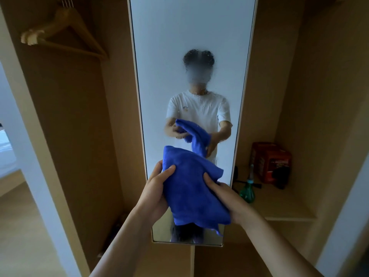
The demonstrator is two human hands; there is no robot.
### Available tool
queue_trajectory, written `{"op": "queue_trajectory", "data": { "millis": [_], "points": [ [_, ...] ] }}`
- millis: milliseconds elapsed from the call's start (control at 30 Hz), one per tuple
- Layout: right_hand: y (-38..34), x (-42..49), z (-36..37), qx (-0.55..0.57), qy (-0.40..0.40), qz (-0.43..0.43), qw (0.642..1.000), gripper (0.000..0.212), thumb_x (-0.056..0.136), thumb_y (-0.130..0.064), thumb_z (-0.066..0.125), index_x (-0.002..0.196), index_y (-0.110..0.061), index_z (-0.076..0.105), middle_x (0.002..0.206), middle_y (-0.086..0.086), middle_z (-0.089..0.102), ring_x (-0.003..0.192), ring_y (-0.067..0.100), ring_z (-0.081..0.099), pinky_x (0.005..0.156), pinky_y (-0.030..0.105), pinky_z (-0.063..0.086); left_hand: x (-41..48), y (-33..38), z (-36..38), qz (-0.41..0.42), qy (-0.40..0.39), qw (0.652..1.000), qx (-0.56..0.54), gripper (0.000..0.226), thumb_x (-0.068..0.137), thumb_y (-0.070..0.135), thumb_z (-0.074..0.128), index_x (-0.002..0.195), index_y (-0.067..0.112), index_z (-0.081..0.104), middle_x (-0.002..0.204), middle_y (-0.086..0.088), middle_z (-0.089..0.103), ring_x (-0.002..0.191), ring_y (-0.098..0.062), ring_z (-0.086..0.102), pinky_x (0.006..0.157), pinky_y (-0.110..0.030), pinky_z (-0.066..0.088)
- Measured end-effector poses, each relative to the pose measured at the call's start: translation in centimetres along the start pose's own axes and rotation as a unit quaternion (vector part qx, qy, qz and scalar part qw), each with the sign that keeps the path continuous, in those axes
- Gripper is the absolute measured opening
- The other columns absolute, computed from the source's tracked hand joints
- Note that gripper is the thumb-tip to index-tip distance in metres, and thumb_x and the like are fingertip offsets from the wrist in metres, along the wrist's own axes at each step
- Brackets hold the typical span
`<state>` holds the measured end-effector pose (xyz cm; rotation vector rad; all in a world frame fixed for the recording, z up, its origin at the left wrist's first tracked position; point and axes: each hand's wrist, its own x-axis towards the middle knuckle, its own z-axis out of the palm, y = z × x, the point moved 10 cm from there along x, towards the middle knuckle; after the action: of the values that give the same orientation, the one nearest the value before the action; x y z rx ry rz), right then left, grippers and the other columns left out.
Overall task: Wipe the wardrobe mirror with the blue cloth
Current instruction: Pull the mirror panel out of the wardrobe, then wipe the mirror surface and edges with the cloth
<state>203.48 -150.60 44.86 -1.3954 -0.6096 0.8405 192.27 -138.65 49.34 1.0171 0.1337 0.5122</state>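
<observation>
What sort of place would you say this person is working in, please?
Probably a bedroom or hotel room, at an open tan wooden wardrobe: wooden coat hangers hang in its left bay, a tall narrow mirror stands at its centre.

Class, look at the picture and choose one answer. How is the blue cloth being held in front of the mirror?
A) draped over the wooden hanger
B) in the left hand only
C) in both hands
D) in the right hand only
C: the left hand and the right hand each grip one side of the blue cloth, which is held up in front of the mirror.
</observation>
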Motion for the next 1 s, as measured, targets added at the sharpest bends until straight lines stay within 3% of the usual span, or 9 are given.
{"op": "queue_trajectory", "data": {
  "millis": [167, 267, 333, 367, 433, 500, 600, 833, 1000],
  "points": [
    [0.6, -1.1, 0.2, 0.09, -0.002, 0.022, 0.996, 0.076, 0.08, -0.069, 0.063, 0.135, -0.018, 0.06, 0.126, 0.009, 0.07, 0.117, 0.03, 0.067, 0.108, 0.051, 0.047, -0.7, -0.7, 0.9, -0.017, -0.007, 1.0, -0.003, 0.037, 0.094, 0.024, 0.069, 0.13, 0.02, 0.064, 0.134, -0.013, 0.066, 0.122, -0.033, 0.066, 0.094, -0.046, 0.056],
    [-0.2, -1.8, 0.1, 0.054, 0.008, 0.011, 0.998, 0.072, 0.064, -0.08, 0.057, 0.111, -0.026, 0.068, 0.094, -0.007, 0.079, 0.086, 0.013, 0.075, 0.075, 0.033, 0.062, -1.1, -0.8, 1.9, -0.019, -0.023, 0.999, -0.023, 0.04, 0.093, 0.026, 0.07, 0.132, 0.022, 0.064, 0.136, -0.013, 0.065, 0.125, -0.034, 0.064, 0.095, -0.046, 0.055],
    [-0.2, -2.3, -0.2, 0.073, -0.004, 0.002, 0.997, 0.06, 0.067, -0.079, 0.057, 0.1, -0.031, 0.069, 0.083, -0.016, 0.078, 0.076, 0.001, 0.074, 0.059, 0.018, 0.058, -1.2, -0.9, 2.6, -0.027, -0.037, 0.998, -0.043, 0.044, 0.092, 0.027, 0.072, 0.134, 0.022, 0.063, 0.137, -0.013, 0.064, 0.127, -0.035, 0.062, 0.095, -0.046, 0.055],
    [-0.2, -2.4, -0.3, 0.102, -0.011, -0.002, 0.995, 0.06, 0.072, -0.077, 0.06, 0.105, -0.029, 0.074, 0.092, -0.012, 0.079, 0.085, 0.003, 0.075, 0.064, 0.018, 0.058, -1.3, -1.1, 2.8, -0.037, -0.038, 0.997, -0.048, 0.045, 0.09, 0.028, 0.074, 0.133, 0.022, 0.064, 0.137, -0.014, 0.064, 0.127, -0.036, 0.062, 0.095, -0.047, 0.055],
    [-0.2, -2.7, 0.2, 0.163, -0.018, -0.004, 0.986, 0.063, 0.081, -0.071, 0.066, 0.123, -0.024, 0.073, 0.122, 0.005, 0.074, 0.112, 0.02, 0.07, 0.085, 0.033, 0.06, -1.2, -1.4, 2.7, -0.06, -0.026, 0.997, -0.028, 0.044, 0.088, 0.029, 0.076, 0.129, 0.02, 0.067, 0.133, -0.015, 0.067, 0.123, -0.036, 0.064, 0.095, -0.049, 0.055],
    [0.0, -2.7, -0.1, 0.179, -0.003, 0.003, 0.984, 0.067, 0.076, -0.074, 0.071, 0.123, -0.026, 0.073, 0.126, 0.009, 0.071, 0.116, 0.029, 0.068, 0.094, 0.046, 0.056, -1.1, -1.4, 1.8, -0.073, 0.015, 0.996, 0.049, 0.038, 0.088, 0.031, 0.075, 0.123, 0.019, 0.069, 0.124, -0.014, 0.072, 0.114, -0.034, 0.07, 0.09, -0.049, 0.057],
    [-0.9, -2.6, -1.6, 0.168, 0.032, 0.013, 0.985, 0.057, 0.071, -0.075, 0.072, 0.102, -0.028, 0.081, 0.114, 0.008, 0.076, 0.102, 0.028, 0.074, 0.084, 0.044, 0.058, -1.0, -1.0, 0.0, -0.067, 0.07, 0.983, 0.158, 0.03, 0.092, 0.038, 0.071, 0.118, 0.023, 0.069, 0.116, -0.006, 0.076, 0.103, -0.026, 0.075, 0.086, -0.045, 0.058],
    [-2.6, -3.0, -1.0, 0.194, 0.031, 0.006, 0.981, 0.068, 0.077, -0.075, 0.063, 0.116, -0.02, 0.073, 0.114, 0.013, 0.075, 0.102, 0.033, 0.074, 0.087, 0.047, 0.057, -1.1, -1.3, 0.9, -0.05, 0.092, 0.98, 0.168, 0.039, 0.09, 0.061, 0.062, 0.104, 0.028, 0.077, 0.109, -0.006, 0.078, 0.102, -0.023, 0.075, 0.087, -0.042, 0.057],
    [-2.6, -2.5, 0.7, 0.263, 0.003, -0.01, 0.965, 0.066, 0.08, -0.071, 0.066, 0.109, -0.014, 0.079, 0.115, 0.018, 0.074, 0.1, 0.032, 0.075, 0.072, 0.039, 0.061, -0.9, -1.0, 1.5, -0.018, 0.122, 0.961, 0.247, 0.041, 0.095, 0.066, 0.05, 0.117, 0.033, 0.06, 0.105, 0.001, 0.075, 0.089, -0.011, 0.075, 0.066, -0.024, 0.058]
  ]
}}
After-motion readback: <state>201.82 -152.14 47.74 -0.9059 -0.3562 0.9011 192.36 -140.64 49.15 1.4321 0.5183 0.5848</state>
